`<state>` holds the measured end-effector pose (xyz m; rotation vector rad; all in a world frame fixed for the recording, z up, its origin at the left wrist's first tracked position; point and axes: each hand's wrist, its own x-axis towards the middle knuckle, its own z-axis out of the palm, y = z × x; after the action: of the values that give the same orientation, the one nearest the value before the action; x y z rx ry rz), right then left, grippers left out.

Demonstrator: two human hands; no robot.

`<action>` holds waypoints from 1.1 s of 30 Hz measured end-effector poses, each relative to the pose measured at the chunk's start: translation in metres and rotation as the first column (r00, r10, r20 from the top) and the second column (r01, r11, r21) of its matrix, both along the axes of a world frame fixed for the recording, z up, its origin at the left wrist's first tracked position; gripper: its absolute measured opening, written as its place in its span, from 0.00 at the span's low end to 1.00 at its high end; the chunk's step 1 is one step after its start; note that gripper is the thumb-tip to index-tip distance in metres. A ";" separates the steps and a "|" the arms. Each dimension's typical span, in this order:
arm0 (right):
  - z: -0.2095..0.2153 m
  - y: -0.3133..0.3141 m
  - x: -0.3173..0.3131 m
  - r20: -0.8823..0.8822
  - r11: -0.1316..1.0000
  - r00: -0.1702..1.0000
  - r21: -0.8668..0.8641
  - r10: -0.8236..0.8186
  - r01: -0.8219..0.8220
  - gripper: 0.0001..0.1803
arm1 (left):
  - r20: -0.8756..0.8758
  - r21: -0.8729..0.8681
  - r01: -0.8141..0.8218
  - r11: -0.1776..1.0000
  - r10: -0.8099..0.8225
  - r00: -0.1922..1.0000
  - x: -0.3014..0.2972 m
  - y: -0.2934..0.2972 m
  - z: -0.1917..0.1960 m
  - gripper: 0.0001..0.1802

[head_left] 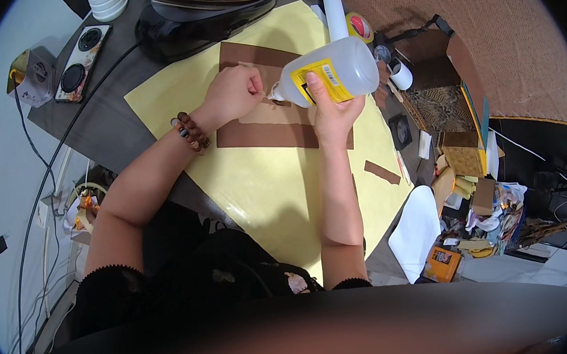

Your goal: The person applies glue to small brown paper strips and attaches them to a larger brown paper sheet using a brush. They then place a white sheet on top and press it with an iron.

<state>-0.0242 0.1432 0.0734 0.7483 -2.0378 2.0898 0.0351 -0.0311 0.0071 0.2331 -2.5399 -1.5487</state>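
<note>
- In the head view, a pale translucent bottle (353, 66) is tilting almost flat above the upper part of the yellow sheet (264, 186), its neck pointing left.
- The right grip (335, 111) is grasping the bottle round its side, the thumb pressing along the yellow label.
- The left grip (232, 94) is curling closed beside the bottle's neck, over the same sheet; whether anything small is sitting inside, I cannot tell.
- Beneath both, a brown piece (262, 135) with a paler middle is lying on the yellow sheet's upper half, and a small brown strip (382, 172) is resting near its right edge.
- The bottle is probably staying light and slightly squeezable; its smooth wall may be getting slippery if wet, so the broad body is offering a surer hold than the narrow neck.
- The brown piece is looking thin and flexible, its outer edges suiting a light pinch.
- On the bench (128, 79), a black-and-copper appliance (205, 19) is standing beyond the yellow sheet; a phone (85, 56) is lying left of it.
</note>
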 end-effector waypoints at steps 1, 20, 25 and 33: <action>0.000 0.000 0.000 0.011 1.000 1.000 0.000 -0.006 0.006 0.29 | 0.002 -0.005 0.001 1.000 -0.001 1.000 0.000 0.000 0.001 0.03; 0.013 0.002 -0.001 0.065 0.997 0.997 0.055 0.044 -0.047 0.32 | 0.025 0.021 -0.013 1.000 0.012 1.000 0.000 0.001 0.003 0.03; 0.005 0.000 0.004 -0.005 0.998 1.000 0.056 -0.012 0.012 0.29 | 0.018 -0.018 -0.002 1.000 0.002 1.000 0.000 0.001 0.002 0.07; 0.005 -0.002 0.005 0.011 1.000 1.000 0.027 -0.006 0.006 0.30 | 0.024 0.011 -0.012 1.000 0.011 1.000 -0.001 0.001 0.002 0.03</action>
<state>-0.0190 0.1415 0.0784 0.7353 -2.0757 2.0720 0.0345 -0.0302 0.0087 0.2687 -2.5438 -1.5655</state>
